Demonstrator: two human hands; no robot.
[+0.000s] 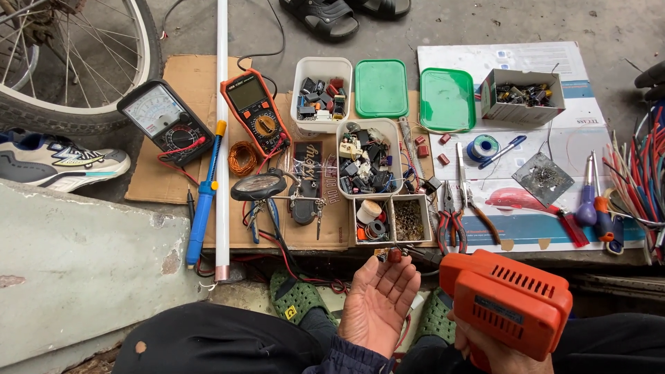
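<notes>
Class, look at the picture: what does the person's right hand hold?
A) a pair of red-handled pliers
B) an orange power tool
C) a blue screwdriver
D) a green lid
B: the right hand grips the orange power tool, while the left hand is open, palm up, with a small dark red part at its fingertips.

Orange plastic tool housing [509, 305], matt and slotted, gripped by right hand [485, 343]. Small glossy reddish part [394, 255] at fingertips of open left hand [377, 301]. Far left, rough brown cardboard sheet [183, 83], creased and matt. Smooth glossy white tube [222, 125] with a copper-coloured metal end. Blue plastic solder sucker [203, 208], slightly shiny. Translucent white plastic tubs [322, 69]; glossy green plastic lids [381, 88]. Far right, printed paperboard [519, 59], smooth. Metal pliers [451, 215] with red rubbery grips. Near left, rough chipped concrete slab [76, 270].
</notes>
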